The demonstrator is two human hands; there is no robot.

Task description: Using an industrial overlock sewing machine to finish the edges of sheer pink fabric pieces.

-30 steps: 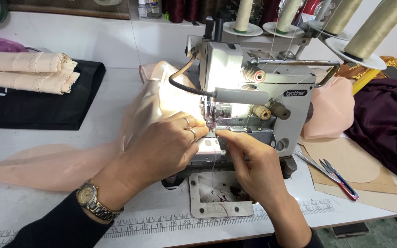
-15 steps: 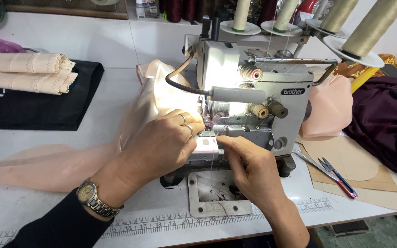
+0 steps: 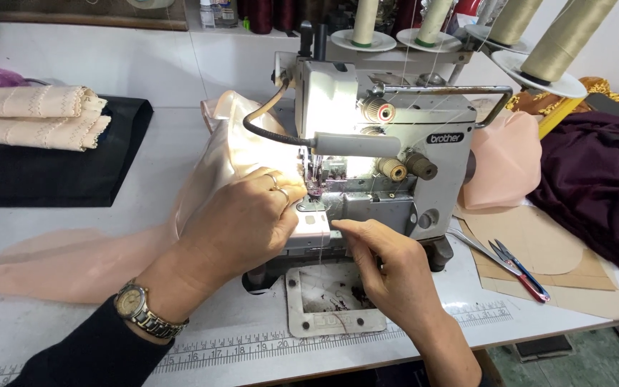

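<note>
Right hand point(image 3: 395, 276) now lower, pinching thread; left hand point(image 3: 241, 222) flat pressing peach fabric point(image 3: 73, 261); sewing machine point(image 3: 388, 158) blocks needle view; snips point(image 3: 521, 271) aside

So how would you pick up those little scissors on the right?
Grab the scissors by the red and blue handle end nearest the table's front edge, coming from the front right. The blades point up-left toward the sewing machine, and they lie flat on the tan paper, so that end looks safest and has open room around it.
</note>
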